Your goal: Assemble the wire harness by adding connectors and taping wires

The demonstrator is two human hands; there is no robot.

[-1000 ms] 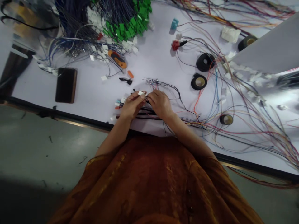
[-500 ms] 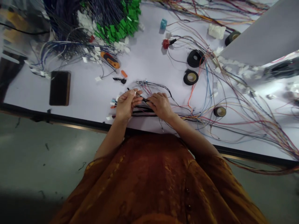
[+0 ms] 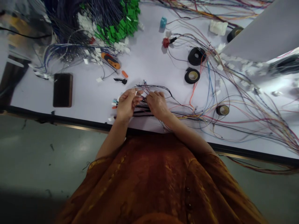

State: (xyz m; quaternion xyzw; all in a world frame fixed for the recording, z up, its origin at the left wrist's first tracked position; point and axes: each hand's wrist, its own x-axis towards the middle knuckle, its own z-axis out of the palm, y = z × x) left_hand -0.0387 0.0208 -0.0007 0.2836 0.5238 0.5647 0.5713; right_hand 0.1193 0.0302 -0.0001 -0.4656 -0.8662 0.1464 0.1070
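My left hand [image 3: 126, 104] is closed in a pinch on a small white connector [image 3: 135, 92] near the front edge of the white table [image 3: 149, 62]. My right hand [image 3: 157, 103] is closed too, its fingers gripping thin black wires [image 3: 155, 86] that run toward the connector. Both hands rest over a bundle of dark wires [image 3: 142, 111] lying flat on the table. Several small connectors [image 3: 115, 103] lie just left of my left hand.
A dark phone [image 3: 62, 90] lies at the left. An orange-handled tool [image 3: 112, 61], green connectors [image 3: 121, 25] and blue cables fill the back left. Three black tape rolls [image 3: 192, 75] [image 3: 196, 56] [image 3: 222, 109] and loose coloured wires [image 3: 245, 105] spread right. A grey board [image 3: 259, 34] slants at the back right.
My hands have stayed together over the wire bundle. The right hand has shifted slightly toward the left hand, and the view has drifted a little.
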